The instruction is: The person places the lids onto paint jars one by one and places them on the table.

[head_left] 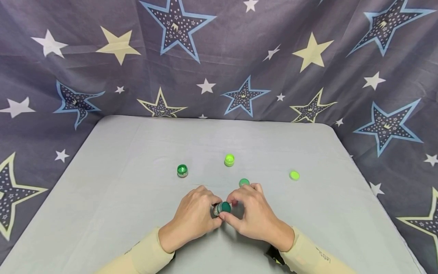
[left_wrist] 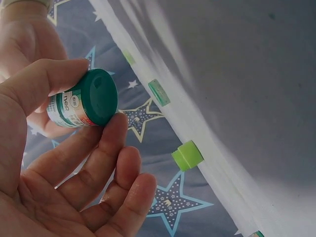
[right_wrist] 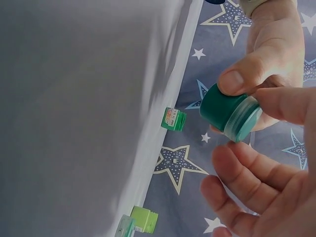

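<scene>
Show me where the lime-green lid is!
In the head view, the lime-green lid lies on the right half of the table, to the right of the green lid and the lime-green jar.

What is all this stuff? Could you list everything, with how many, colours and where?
Lidded jar: one, dark green, held between the left hand and right hand
Left open jar: one, green, left of the other open jar
Far open jar: one, lime, beyond the hands
First lid: one, green, just beyond the right hand
Second lid: one, lime, farther right
Table: one, pale grey, under everything
Star-printed cloth: at least one, dark grey-purple, behind and beside the table
Sleeves: two, pale yellow, at the wrists
Hands: two, bare, near the middle
</scene>
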`<state>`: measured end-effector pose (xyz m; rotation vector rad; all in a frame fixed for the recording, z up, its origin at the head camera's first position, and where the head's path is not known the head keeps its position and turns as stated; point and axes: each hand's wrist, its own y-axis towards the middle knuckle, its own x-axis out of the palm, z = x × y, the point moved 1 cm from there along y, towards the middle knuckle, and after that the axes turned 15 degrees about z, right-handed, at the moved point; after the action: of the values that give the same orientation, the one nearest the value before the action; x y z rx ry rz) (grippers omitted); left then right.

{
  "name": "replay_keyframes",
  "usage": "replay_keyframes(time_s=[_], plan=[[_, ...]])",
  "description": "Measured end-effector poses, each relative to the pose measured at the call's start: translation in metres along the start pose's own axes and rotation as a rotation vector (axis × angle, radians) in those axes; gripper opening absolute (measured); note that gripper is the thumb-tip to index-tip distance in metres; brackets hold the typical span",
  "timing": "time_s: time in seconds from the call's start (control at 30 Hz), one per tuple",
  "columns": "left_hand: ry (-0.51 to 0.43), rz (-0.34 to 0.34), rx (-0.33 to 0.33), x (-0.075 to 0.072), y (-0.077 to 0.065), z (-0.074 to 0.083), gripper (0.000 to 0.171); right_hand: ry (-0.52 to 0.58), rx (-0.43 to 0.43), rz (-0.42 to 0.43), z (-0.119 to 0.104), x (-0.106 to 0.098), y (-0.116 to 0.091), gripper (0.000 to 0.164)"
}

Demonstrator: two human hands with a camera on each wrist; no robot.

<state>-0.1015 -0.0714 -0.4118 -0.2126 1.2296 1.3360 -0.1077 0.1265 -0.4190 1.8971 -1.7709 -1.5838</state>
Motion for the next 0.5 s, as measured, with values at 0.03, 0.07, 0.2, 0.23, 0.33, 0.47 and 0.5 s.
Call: replay_keyframes(time_s=[0.03, 0.07, 0.2, 0.23, 0.33, 0.47, 0.5], plan=[[0.001, -0.001, -0.001, 0.0000, 0.0002, 0.0001, 0.028, -0.006, 0.001, 0.002, 0.0001, 0.0002, -0.0003, 0.026], [0.002, -0.002, -0.002, 0.0001, 0.0002, 0.0002, 0.028, -0.012, 0.003, 0.004, 0.0002, 0.0003, -0.0004, 0.026], [0.004, -0.003, -0.006, 0.0002, 0.0004, 0.0006, 0.028, -0.031, 0.008, 0.009, -0.0004, 0.0005, -0.0006, 0.027], [0.003, -0.002, -0.006, 0.0003, 0.0004, 0.0007, 0.027, -0.033, 0.012, 0.009, -0.0006, 0.0005, -0.0006, 0.028], [0.005, 0.004, -0.002, 0.0004, 0.0004, 0.0008, 0.027, -0.049, 0.011, 0.015, -0.0009, 0.0007, -0.0008, 0.031], [0.007, 0.008, 0.004, 0.0005, 0.0000, 0.0009, 0.028, -0.063, 0.022, 0.016, -0.0004, 0.0009, -0.0012, 0.035], [0.006, 0.008, 0.004, 0.0004, -0.0001, 0.0009, 0.028, -0.064, 0.026, 0.014, -0.0002, 0.0010, -0.0011, 0.036]])
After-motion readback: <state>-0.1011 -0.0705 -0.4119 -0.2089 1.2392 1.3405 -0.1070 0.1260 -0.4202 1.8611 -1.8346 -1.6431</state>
